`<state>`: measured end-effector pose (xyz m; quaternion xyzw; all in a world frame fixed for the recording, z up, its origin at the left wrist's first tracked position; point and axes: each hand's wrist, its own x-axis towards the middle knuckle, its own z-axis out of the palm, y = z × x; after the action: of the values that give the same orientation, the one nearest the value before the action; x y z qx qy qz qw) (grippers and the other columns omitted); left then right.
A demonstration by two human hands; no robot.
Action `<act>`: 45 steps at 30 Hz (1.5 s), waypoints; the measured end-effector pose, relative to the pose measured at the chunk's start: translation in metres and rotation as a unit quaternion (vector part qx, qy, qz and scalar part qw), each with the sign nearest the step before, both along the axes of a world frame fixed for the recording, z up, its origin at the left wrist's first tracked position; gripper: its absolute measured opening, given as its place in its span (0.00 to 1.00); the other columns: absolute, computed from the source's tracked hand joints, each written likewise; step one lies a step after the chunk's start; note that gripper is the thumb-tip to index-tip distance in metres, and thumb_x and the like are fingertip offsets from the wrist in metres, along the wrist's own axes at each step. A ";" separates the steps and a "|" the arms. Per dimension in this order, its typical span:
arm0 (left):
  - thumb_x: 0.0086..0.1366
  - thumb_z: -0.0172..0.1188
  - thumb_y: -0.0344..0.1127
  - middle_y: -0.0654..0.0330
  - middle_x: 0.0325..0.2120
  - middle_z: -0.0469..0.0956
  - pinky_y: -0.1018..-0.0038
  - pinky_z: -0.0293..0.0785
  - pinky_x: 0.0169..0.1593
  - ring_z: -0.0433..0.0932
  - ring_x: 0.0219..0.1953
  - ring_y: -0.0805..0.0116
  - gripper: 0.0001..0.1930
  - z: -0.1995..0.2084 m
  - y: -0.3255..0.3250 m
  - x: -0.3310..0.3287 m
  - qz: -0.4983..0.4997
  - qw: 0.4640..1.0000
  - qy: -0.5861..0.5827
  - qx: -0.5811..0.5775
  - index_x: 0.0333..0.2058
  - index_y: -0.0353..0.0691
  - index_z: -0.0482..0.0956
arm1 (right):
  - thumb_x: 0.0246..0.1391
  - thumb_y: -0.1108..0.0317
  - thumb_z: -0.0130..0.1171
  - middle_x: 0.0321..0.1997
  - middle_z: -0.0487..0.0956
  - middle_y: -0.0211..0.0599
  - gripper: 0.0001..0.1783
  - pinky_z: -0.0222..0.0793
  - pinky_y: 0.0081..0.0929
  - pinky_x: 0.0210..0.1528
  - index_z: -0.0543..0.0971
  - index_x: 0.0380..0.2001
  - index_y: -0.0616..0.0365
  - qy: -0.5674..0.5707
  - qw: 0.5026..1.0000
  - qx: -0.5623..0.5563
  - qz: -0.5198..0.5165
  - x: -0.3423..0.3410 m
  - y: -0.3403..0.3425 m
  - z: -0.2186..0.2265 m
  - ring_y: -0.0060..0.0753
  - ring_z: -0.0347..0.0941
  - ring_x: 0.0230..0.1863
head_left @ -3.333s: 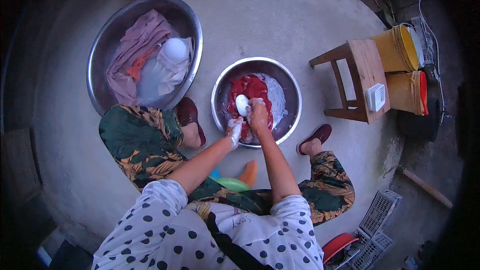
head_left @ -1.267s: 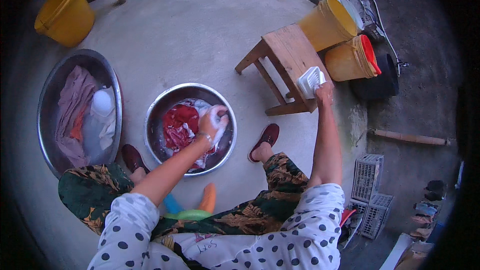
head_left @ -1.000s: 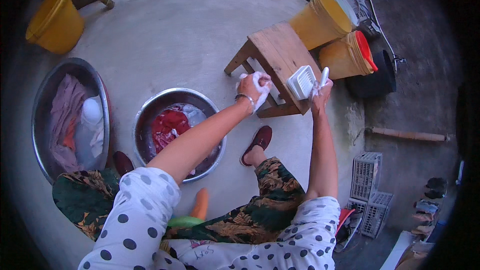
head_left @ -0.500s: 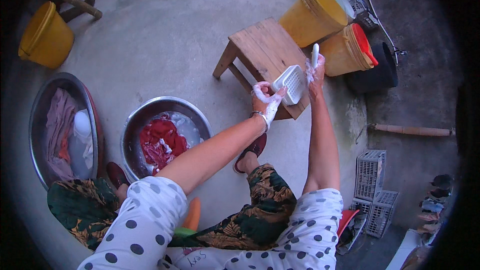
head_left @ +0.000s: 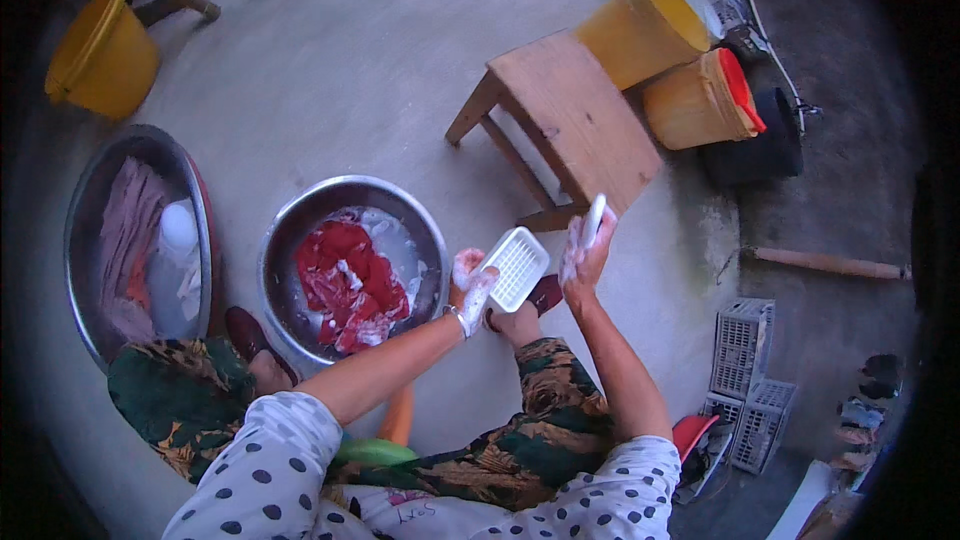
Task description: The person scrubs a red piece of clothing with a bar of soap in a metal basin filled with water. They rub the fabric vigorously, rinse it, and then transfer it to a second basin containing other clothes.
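Observation:
My left hand (head_left: pixel 470 285), coated in suds, grips a white slotted soap dish (head_left: pixel 520 268) by its edge, the thumb over the rim. To the right, my sudsy right hand (head_left: pixel 583 262) is closed round a slim white bar of soap (head_left: pixel 594 219), which sticks up past the fingers. Both hands are above the floor on the near side of the wooden stool (head_left: pixel 575 110). Left of them stands a round metal basin (head_left: pixel 272 285) with a wet, soapy red cloth (head_left: pixel 345 280) and foamy water inside.
A larger metal basin (head_left: pixel 90 315) at the left holds pinkish cloth (head_left: pixel 130 225) and a white rounded thing (head_left: pixel 178 228). One yellow bucket (head_left: pixel 110 65) is at the far left; several buckets (head_left: pixel 640 30) stand behind the stool. Grey plastic crates (head_left: pixel 742 350) are at the right.
Both hands have come back toward me from over the stool, carrying the soap dish and the bar of soap. The whole view has shifted slightly.

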<state>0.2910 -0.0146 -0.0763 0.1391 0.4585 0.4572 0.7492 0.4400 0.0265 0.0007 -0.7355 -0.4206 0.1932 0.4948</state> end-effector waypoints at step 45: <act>0.40 0.50 0.21 0.51 0.39 0.64 0.67 0.54 0.51 0.61 0.45 0.55 0.22 -0.050 -0.049 -0.183 0.020 0.788 0.600 0.133 0.40 0.39 0.66 | 0.47 0.67 0.45 0.28 0.73 0.47 0.16 0.62 0.41 0.33 0.65 0.42 0.55 -0.028 0.985 -0.165 -0.053 -0.158 -0.050 -0.117 0.49 0.70 0.30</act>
<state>0.1077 -0.0632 -0.1265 0.4747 0.7531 0.3530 0.2878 0.2819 -0.0233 -0.1160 -0.8334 -0.3569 0.2125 0.3647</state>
